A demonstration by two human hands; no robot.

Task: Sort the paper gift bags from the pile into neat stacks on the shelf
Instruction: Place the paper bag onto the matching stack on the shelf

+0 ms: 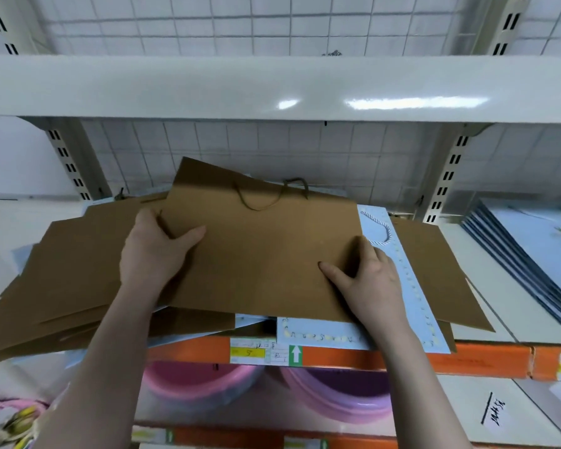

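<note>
Both hands grip a flat brown bag [259, 254], left hand [157, 251] at its left edge, right hand [366, 280] near its right, atop the messy pile [78, 270] on a white shelf [486, 264] with an orange front edge [467, 361]; tiled wall [240, 147] behind, pink basins [201, 387] below.

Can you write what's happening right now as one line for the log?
left hand: grips top brown bag left edge | right hand: grips its right edge | below: light blue bag | shelf: not stacked yet

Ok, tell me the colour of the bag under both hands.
Plain kraft brown top bag, with a matching brown cord handle; the head view shows it.
</note>
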